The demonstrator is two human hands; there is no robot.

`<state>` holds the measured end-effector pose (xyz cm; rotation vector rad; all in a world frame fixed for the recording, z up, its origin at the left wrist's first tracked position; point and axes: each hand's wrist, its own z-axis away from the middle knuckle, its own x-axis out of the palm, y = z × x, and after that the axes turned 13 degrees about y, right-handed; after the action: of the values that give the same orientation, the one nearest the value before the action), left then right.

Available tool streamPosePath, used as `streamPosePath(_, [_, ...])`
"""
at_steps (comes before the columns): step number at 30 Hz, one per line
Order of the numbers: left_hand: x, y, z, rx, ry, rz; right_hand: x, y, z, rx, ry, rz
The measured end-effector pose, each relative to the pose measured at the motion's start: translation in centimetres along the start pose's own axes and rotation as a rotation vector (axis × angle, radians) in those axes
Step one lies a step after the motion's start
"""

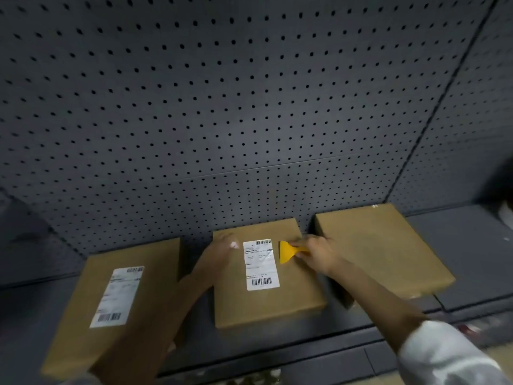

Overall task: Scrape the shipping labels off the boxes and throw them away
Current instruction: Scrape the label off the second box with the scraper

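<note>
Your right hand grips the yellow scraper, its blade just at 3 o'clock of the label on the middle box. Your left hand lies flat-fingered on that box at the label's 9 o'clock. A second labelled box sits at 8 o'clock, a bare box at 3 o'clock.

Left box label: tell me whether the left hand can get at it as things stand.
Probably yes. The left hand rests on the middle box, and the label on the left box lies face up beside that forearm with nothing covering it.
</note>
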<state>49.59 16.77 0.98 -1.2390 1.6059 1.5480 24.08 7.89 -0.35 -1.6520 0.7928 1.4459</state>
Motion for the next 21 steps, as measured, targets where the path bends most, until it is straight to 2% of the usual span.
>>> streamPosePath(4, [1.5,1.2,-0.4,0.046,-0.084,0.134,-0.5,-0.5,1.0,0.057,-0.026,0.046])
streamPosePath(6, [1.9,0.8,-0.6,0.049,-0.089,0.113,-0.9,-0.7,1.6,0.086,-0.02,0.084])
streamPosePath(10, [3.1,-0.2,0.1,-0.036,-0.104,0.093,-1.3,-1.5,2.5,0.186,0.017,0.12])
streamPosePath(17, [3.4,-2.1,-0.2,-0.221,-0.026,0.444,-0.6,-3.4,0.4,0.3,0.09,0.071])
streamPosePath(21, [3.3,-1.9,-0.5,-0.271,-0.065,0.48,-0.2,-3.6,-0.6,0.309,0.082,0.06])
